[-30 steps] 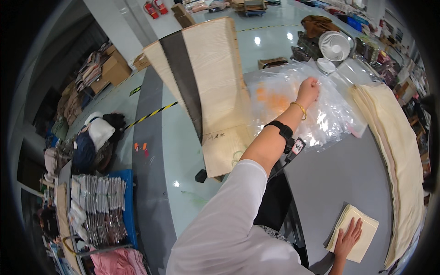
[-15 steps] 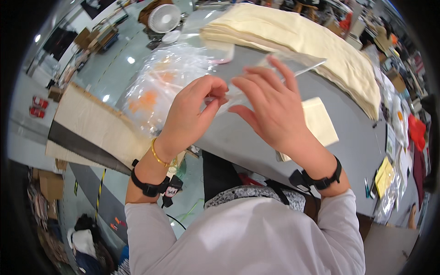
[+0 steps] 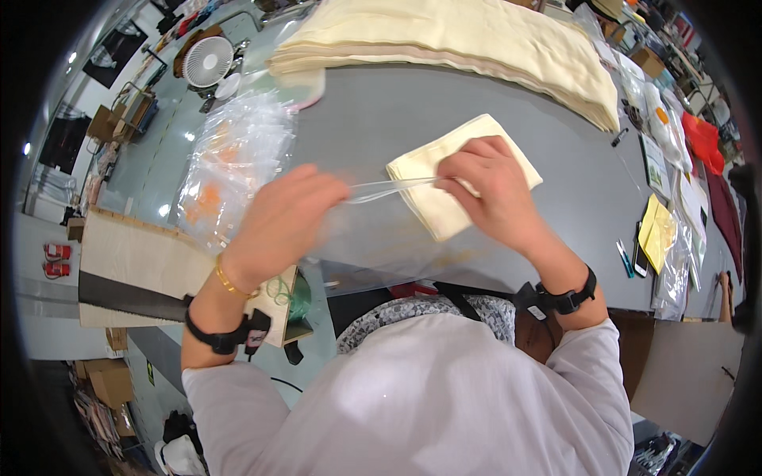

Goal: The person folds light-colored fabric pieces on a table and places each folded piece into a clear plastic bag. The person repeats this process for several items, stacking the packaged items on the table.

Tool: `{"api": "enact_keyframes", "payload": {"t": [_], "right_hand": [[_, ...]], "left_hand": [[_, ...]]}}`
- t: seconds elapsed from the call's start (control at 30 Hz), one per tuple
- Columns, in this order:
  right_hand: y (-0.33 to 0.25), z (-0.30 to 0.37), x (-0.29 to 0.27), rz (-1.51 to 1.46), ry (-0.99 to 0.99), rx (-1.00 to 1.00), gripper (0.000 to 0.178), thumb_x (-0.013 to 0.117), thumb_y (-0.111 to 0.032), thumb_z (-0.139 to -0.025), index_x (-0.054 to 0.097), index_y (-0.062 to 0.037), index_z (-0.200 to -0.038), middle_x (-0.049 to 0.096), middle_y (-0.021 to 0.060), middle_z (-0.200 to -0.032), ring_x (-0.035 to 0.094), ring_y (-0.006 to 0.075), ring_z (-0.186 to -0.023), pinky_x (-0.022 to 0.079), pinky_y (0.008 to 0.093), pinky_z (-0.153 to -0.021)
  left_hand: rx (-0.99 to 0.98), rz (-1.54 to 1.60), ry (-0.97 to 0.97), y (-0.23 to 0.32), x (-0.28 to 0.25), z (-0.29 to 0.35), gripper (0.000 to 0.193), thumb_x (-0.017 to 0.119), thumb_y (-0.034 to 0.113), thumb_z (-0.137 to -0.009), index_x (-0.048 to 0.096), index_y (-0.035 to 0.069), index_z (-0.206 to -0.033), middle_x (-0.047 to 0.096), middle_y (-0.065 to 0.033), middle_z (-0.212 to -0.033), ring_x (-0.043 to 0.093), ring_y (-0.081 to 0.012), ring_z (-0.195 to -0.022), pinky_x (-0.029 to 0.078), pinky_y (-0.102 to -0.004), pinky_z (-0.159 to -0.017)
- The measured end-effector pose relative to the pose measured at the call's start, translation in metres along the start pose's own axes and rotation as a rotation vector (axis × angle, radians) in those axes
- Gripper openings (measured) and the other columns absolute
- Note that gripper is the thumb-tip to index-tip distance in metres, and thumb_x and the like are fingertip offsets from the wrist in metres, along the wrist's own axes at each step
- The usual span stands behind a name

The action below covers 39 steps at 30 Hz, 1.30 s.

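Observation:
Between my hands stretches a clear plastic bag (image 3: 390,189), its edge drawn taut and the see-through body hanging toward me over the table's near edge. My left hand (image 3: 287,213), smeared by motion, is closed on the left end of that edge. With thumb and fingers pinched, my right hand (image 3: 490,186) grips the other end. Beneath the right hand a folded cream cloth (image 3: 429,155) lies flat on the grey table (image 3: 349,119), partly covered by the hand and bag.
Left of my left hand lies a pile of clear bags with orange prints (image 3: 230,155). A long stack of cream cloth (image 3: 468,36) spans the table's far side. At right are scissors (image 3: 625,258), a phone (image 3: 639,252) and a yellow packet (image 3: 656,226). A wooden board (image 3: 135,262) stands at lower left.
My hands have moved apart, pulling the bag's edge taut between them. My right hand has gone from open, spread fingers to a pinch on the bag. The view has also shifted.

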State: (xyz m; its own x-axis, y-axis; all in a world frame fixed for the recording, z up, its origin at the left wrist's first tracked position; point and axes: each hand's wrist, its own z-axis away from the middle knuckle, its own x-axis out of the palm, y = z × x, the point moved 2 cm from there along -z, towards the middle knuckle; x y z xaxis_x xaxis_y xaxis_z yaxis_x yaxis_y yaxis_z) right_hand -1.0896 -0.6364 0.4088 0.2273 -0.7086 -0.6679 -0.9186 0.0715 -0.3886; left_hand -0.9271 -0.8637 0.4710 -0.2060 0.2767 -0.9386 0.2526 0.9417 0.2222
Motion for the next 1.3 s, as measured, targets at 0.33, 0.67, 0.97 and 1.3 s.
{"api": "enact_keyframes", "payload": {"t": [0.33, 0.67, 0.97, 1.3], "right_hand": [[0.031, 0.052, -0.012, -0.133, 0.07, 0.436, 0.009, 0.075, -0.01, -0.09, 0.066, -0.0104, -0.093, 0.066, 0.0027, -0.08, 0.06, 0.0262, -0.078, 0.048, 0.0371, -0.076], [-0.037, 0.051, 0.081, -0.33, -0.089, -0.016, 0.026, 0.082, -0.019, -0.085, 0.066, -0.0081, -0.103, 0.068, 0.0061, -0.09, 0.063, 0.0291, -0.086, 0.05, 0.0395, -0.08], [0.111, 0.071, 0.05, 0.159, -0.136, 0.418, 0.04, 0.077, -0.041, -0.089, 0.07, -0.0097, -0.113, 0.07, 0.0079, -0.111, 0.062, 0.0281, -0.109, 0.045, 0.0428, -0.098], [0.136, 0.038, 0.096, 0.442, -0.448, 0.494, 0.08, 0.071, -0.075, -0.076, 0.066, -0.0229, -0.137, 0.047, 0.0108, -0.158, 0.034, 0.0432, -0.149, 0.024, 0.0657, -0.117]], "left_hand": [[-0.127, -0.702, 0.122, -0.07, 0.019, 0.013, 0.045, 0.06, -0.002, -0.089, 0.062, 0.008, -0.133, 0.062, -0.0151, -0.111, 0.062, -0.0338, -0.09, 0.051, -0.043, -0.077], [-0.615, 1.035, 0.848, -0.096, 0.062, 0.002, 0.058, 0.053, 0.003, -0.101, 0.038, 0.007, -0.158, 0.067, -0.0104, -0.107, 0.062, -0.0143, -0.077, 0.053, -0.0302, -0.063], [0.102, -0.126, 0.418, -0.112, 0.044, -0.092, 0.034, 0.056, -0.005, -0.087, 0.075, 0.006, -0.113, 0.069, -0.0139, -0.113, 0.068, -0.0319, -0.096, 0.055, -0.0379, -0.082], [-0.33, 0.185, -0.146, -0.107, 0.225, -0.093, 0.074, 0.078, 0.043, -0.083, 0.054, 0.006, -0.142, 0.053, -0.0109, -0.137, 0.066, -0.0347, -0.108, 0.055, -0.0448, -0.087]]}}
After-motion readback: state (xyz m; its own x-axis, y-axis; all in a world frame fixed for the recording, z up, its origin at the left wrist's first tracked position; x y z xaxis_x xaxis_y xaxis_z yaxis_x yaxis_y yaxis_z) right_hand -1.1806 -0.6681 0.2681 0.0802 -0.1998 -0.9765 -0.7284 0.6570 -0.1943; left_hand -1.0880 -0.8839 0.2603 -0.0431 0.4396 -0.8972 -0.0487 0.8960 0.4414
